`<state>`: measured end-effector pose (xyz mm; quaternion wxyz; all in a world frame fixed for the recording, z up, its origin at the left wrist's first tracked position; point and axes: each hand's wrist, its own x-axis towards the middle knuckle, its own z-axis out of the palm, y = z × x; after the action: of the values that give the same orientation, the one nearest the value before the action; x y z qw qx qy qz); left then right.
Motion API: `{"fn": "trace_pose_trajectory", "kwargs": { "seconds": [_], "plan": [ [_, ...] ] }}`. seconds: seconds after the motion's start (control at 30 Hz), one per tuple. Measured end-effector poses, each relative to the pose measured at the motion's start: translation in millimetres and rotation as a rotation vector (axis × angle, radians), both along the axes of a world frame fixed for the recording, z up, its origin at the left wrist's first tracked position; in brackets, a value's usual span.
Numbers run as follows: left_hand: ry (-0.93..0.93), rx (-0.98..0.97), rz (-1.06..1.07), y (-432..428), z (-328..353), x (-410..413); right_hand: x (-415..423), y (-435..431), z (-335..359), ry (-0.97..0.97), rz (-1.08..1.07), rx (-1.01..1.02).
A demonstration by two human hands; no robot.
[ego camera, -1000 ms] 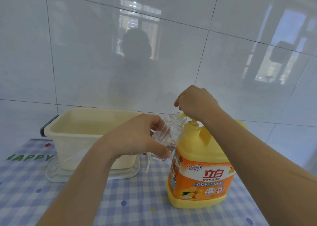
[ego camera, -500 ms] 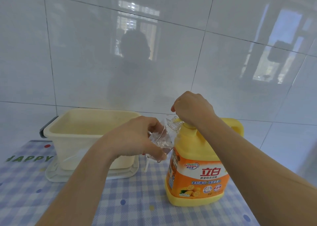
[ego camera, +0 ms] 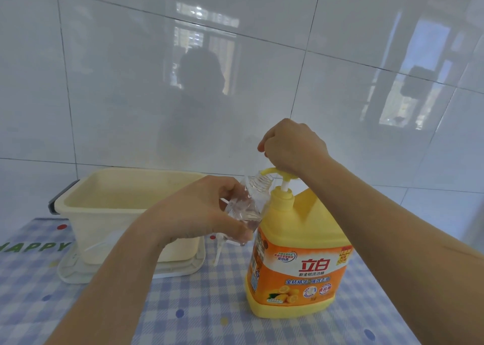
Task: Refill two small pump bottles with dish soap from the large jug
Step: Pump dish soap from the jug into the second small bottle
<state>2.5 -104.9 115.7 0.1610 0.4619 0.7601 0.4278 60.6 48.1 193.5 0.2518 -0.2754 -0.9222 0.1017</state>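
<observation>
Jug (ego camera: 298,240) pump (ego camera: 285,179) under curled, empty right grip (ego camera: 293,148); left grip (ego camera: 199,211) clasps tilted bottle (ego camera: 251,200) at spout (ego camera: 265,172), tub (ego camera: 110,213) close behind.

The jug (ego camera: 296,240) is yellow, its label (ego camera: 301,268) orange with red characters. The small bottle (ego camera: 250,204) is clear, the tub (ego camera: 110,213) cream. The table (ego camera: 199,302) shows a blue-and-white check scattered with red, blue and yellow dots and green lettering (ego camera: 34,246). The wall tiles (ego camera: 104,82) are white.
</observation>
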Motion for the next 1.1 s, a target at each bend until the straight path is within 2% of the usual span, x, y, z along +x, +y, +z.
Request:
{"fn": "trace_pose_trajectory", "kwargs": {
  "seconds": [0.33,0.5,1.1],
  "plan": [
    [0.014,0.016,0.018,-3.9,1.1,-0.8,-2.8,-3.4,-8.1,-0.021,-0.007,-0.061],
    [0.072,-0.043,0.014,-1.9,-2.9,-3.8,-4.6,-2.6,-25.1,-0.061,-0.006,-0.091],
    [0.118,-0.079,0.020,0.6,-3.7,-5.5,-3.8,-2.5,-27.6,-0.089,-0.004,-0.072]
  ]
}}
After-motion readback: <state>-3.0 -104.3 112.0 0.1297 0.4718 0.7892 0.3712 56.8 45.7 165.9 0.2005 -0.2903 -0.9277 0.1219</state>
